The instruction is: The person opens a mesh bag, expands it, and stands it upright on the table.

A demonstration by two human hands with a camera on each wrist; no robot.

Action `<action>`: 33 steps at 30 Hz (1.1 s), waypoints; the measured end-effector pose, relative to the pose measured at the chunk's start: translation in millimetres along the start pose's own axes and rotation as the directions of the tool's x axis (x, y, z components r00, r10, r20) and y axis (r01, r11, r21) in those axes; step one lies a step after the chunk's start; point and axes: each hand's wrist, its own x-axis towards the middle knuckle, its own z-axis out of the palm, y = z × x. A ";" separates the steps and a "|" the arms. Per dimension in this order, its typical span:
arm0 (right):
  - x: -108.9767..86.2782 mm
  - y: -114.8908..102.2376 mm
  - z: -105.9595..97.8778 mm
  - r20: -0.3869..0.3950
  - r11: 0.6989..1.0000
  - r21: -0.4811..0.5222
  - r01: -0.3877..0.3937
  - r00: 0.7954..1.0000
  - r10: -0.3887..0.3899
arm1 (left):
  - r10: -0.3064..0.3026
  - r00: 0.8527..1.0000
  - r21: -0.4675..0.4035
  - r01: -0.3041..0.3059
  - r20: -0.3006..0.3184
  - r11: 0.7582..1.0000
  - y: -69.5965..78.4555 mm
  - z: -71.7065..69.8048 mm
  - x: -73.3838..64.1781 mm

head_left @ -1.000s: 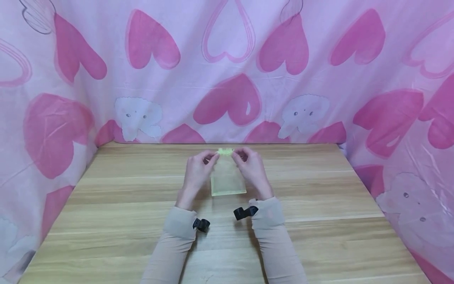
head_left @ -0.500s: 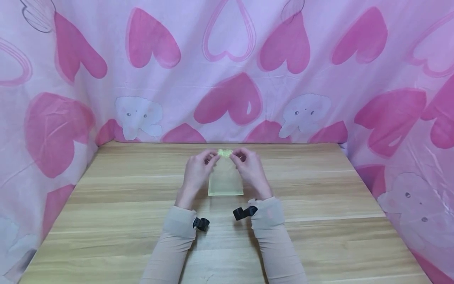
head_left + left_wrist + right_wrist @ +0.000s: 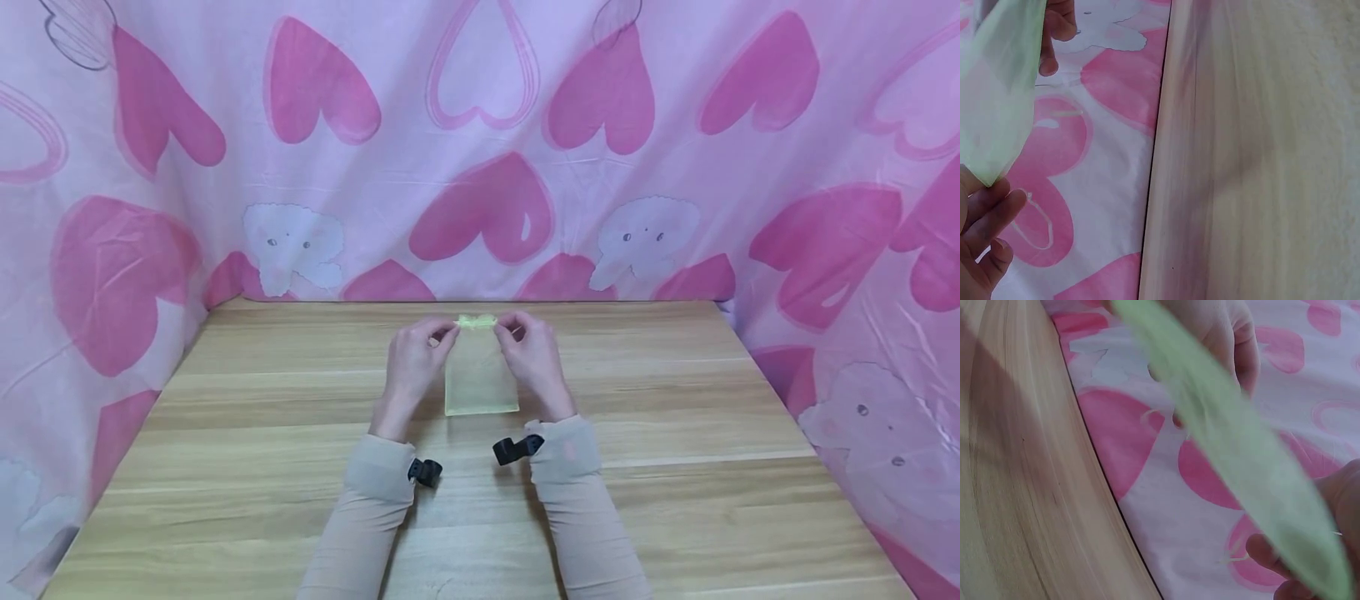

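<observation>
In the head view a sheer pale yellow-green drawstring bag (image 3: 482,379) hangs over the table, its top gathered into a short ruffle and its bottom edge straight. My left hand (image 3: 415,354) pinches it at the top left, while my right hand (image 3: 531,354) pinches the top right. Thumb and index finger meet on each side, level with the ruffle. Seen from the left wrist, the thin bag (image 3: 997,94) stretches between both hands. From the right wrist it is blurred, and pale cord shows by my right hand (image 3: 1341,506). The bag looks flat, with nothing visible inside.
The wood-grain table (image 3: 262,467) spreads beneath both arms. Behind it and along both sides hangs a pink curtain (image 3: 480,142) printed with hearts, meeting the table's far edge just beyond the hands. Black wrist cameras (image 3: 517,450) sit on the sleeve cuffs.
The hands have spread slightly apart, and the gathered top looks a little wider. The bag's lower edge swung left, then back to the right.
</observation>
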 end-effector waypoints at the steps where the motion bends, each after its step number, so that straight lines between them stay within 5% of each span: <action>1: -0.2 0.2 -0.3 -0.005 1.000 0.005 -0.008 1.000 0.008 | 0.000 1.000 -0.010 0.000 -0.004 1.000 -0.3 0.0 0.1; 9: 1.4 0.6 -4.8 -0.025 0.998 0.052 -0.033 0.999 0.034 | -0.010 1.000 -0.083 0.008 -0.017 0.997 -0.2 -0.2 3.6; 22: 1.7 -2.6 -8.1 -0.045 0.994 0.101 -0.038 0.998 0.043 | -0.142 0.988 -0.203 0.126 -0.068 0.971 4.6 3.2 2.4; 33: 0.8 -4.3 -13.5 0.026 0.993 0.111 -0.046 0.999 0.044 | -0.081 0.997 -0.248 0.080 0.007 0.965 2.0 0.7 3.0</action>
